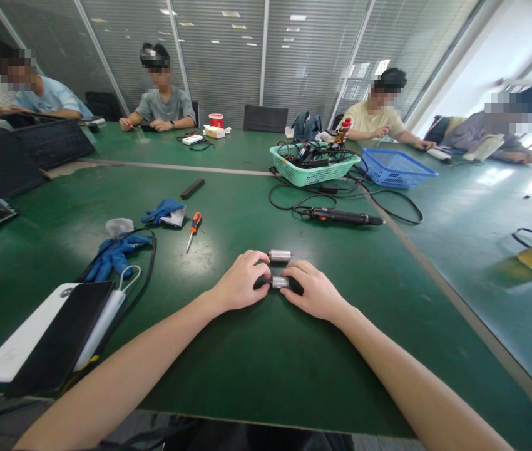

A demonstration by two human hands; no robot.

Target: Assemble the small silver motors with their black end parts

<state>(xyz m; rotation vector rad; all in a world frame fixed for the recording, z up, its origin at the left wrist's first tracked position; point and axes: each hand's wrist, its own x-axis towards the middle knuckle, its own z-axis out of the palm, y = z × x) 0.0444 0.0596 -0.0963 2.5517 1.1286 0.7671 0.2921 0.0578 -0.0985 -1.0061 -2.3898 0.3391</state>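
Observation:
My left hand [244, 280] and my right hand [313, 289] meet over the green table. Their curled fingers and thumbs close on the two ends of a small silver metal cylinder [280, 282], which lies crosswise between them. Dark areas show inside both grips; whether these are shadow or black end parts I cannot tell. Just beyond, a second silver cylinder [280, 255] of similar size lies parallel to the first, close to the fingertips of both hands.
Left lie an orange-handled screwdriver [194, 230], blue gloves [114, 254], a black bar [193, 188], and a white and black slab [59, 335] with cables. Ahead are a corded electric screwdriver [345, 217], a green basket [310, 174] of cables and a blue basket [395, 169]. Several people sit around.

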